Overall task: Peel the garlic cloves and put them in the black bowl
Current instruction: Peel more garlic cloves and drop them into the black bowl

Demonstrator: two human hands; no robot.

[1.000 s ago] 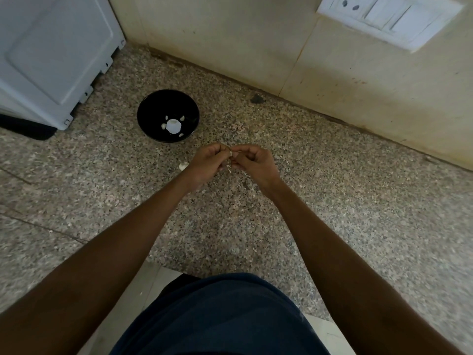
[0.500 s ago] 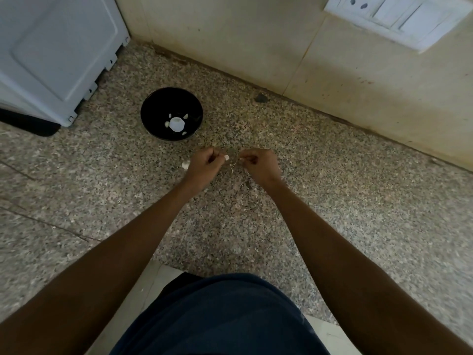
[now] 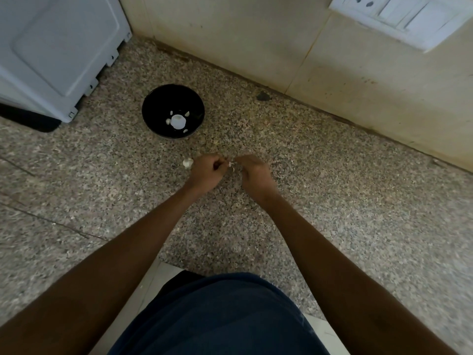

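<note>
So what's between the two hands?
In the head view, a small white scrap of garlic skin shows in the gap between the left hand and the right hand, above the speckled counter.

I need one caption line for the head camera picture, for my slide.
Both hands, left hand and right hand, peel a garlic clove over the speckled counter, near the black bowl.

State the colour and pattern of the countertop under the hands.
Speckled granite countertop, a beige-grey ground with dark flecks, seen in the head view, the only one.
</note>
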